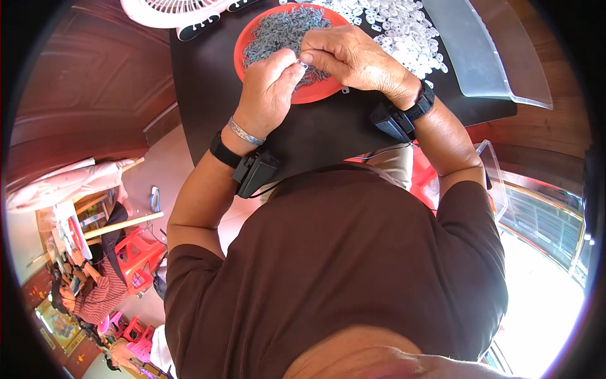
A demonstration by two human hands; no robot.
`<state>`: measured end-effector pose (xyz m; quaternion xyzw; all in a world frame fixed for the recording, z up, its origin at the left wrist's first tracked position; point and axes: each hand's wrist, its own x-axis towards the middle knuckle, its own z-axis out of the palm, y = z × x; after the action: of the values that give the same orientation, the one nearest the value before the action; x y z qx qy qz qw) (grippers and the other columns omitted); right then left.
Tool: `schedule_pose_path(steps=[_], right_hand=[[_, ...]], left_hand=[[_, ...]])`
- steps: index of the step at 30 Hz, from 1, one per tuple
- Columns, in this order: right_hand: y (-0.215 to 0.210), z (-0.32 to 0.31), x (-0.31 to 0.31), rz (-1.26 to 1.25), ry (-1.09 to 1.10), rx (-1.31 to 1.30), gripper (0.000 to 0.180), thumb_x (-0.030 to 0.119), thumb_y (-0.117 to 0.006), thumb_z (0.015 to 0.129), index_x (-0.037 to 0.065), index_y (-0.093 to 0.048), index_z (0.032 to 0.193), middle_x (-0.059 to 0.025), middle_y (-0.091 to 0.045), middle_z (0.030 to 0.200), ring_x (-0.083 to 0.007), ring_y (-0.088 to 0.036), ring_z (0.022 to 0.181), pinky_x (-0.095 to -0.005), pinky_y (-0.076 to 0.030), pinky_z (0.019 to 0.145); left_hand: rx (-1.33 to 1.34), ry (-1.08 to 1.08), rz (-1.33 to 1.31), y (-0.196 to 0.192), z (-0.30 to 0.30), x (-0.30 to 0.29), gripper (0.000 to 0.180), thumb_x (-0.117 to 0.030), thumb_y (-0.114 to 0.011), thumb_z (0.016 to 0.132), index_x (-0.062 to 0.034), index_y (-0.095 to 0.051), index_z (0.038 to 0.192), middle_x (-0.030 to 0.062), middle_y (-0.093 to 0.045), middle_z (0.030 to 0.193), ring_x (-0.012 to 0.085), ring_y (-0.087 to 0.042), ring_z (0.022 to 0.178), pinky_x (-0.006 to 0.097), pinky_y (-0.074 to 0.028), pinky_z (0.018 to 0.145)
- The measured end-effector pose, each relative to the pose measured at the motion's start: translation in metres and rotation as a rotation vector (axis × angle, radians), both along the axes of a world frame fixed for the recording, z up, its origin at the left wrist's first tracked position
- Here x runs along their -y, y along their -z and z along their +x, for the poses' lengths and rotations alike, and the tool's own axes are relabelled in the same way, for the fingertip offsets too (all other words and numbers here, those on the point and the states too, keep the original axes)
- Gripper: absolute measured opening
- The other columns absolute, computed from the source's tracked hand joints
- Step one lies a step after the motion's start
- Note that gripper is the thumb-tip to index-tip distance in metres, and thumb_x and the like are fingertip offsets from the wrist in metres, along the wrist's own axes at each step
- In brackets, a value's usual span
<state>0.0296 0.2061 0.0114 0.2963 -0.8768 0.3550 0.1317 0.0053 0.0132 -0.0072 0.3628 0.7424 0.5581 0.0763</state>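
My left hand (270,85) and my right hand (350,57) meet fingertip to fingertip over the near edge of a round red plate (310,95). Between the fingertips they pinch a tiny pale part (303,64). The plate carries a heap of several small grey parts (281,31). Beyond the plate, at the back right, lies a pile of several small white parts (394,22). Both wrists wear black straps with small black boxes; the left wrist also has a silver bracelet.
The plate rests on a dark table (208,82). A white fan (167,9) stands at the back left, a clear plastic tray (486,57) at the right. Other people sit near red stools (139,252) at the lower left.
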Motion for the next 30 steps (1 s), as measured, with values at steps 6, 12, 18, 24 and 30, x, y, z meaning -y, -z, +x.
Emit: schedule_pose_path(steps=[6, 12, 18, 24, 30], right_hand=[[0.001, -0.001, -0.001, -0.122, -0.046, 0.172, 0.024, 0.022, -0.053, 0.093, 0.001, -0.056, 0.083, -0.0055, -0.054, 0.070, -0.0175, -0.054, 0.065, -0.0305, -0.044, 0.062], [0.003, -0.009, -0.022, -0.332, 0.131, 0.286, 0.031, 0.034, -0.054, 0.093, 0.005, -0.065, 0.095, -0.0018, -0.060, 0.071, -0.0092, -0.055, 0.066, -0.0252, -0.047, 0.065], [-0.003, -0.003, -0.012, -0.390, -0.063, 0.255, 0.011, 0.010, -0.063, 0.087, 0.002, -0.063, 0.095, -0.0006, -0.062, 0.084, -0.0083, -0.056, 0.080, -0.0237, -0.046, 0.075], [-0.004, 0.000, -0.005, -0.236, -0.033, 0.241, 0.011, 0.012, -0.058, 0.090, 0.001, -0.059, 0.091, -0.0019, -0.058, 0.077, -0.0096, -0.052, 0.073, -0.0243, -0.045, 0.069], [0.000, 0.001, 0.003, -0.145, 0.002, 0.047, 0.016, 0.017, -0.056, 0.090, 0.002, -0.053, 0.084, -0.0090, -0.052, 0.069, -0.0227, -0.049, 0.062, -0.0318, -0.042, 0.059]], left_hand=[[0.060, 0.014, 0.023, -0.001, 0.000, 0.001, 0.015, -0.010, -0.052, 0.088, 0.0010, -0.050, 0.078, 0.0037, -0.045, 0.059, 0.0100, -0.041, 0.052, 0.026, -0.036, 0.049], [0.235, 0.006, 0.113, -0.004, 0.000, 0.001, 0.015, -0.011, -0.051, 0.087, 0.0002, -0.053, 0.078, -0.0009, -0.047, 0.060, 0.0052, -0.043, 0.050, 0.021, -0.035, 0.048], [0.260, 0.006, 0.110, -0.003, -0.001, 0.001, 0.015, -0.011, -0.051, 0.087, -0.0002, -0.053, 0.078, -0.0011, -0.046, 0.060, 0.0050, -0.043, 0.050, 0.021, -0.034, 0.047], [0.252, 0.029, 0.096, -0.001, -0.001, -0.001, 0.016, -0.011, -0.050, 0.088, -0.0011, -0.053, 0.076, -0.0007, -0.046, 0.061, 0.0053, -0.043, 0.051, 0.021, -0.035, 0.048], [0.313, -0.011, 0.112, -0.006, 0.004, -0.002, 0.019, -0.011, -0.049, 0.089, -0.0009, -0.050, 0.072, 0.0002, -0.045, 0.059, 0.0069, -0.042, 0.050, 0.022, -0.034, 0.048]])
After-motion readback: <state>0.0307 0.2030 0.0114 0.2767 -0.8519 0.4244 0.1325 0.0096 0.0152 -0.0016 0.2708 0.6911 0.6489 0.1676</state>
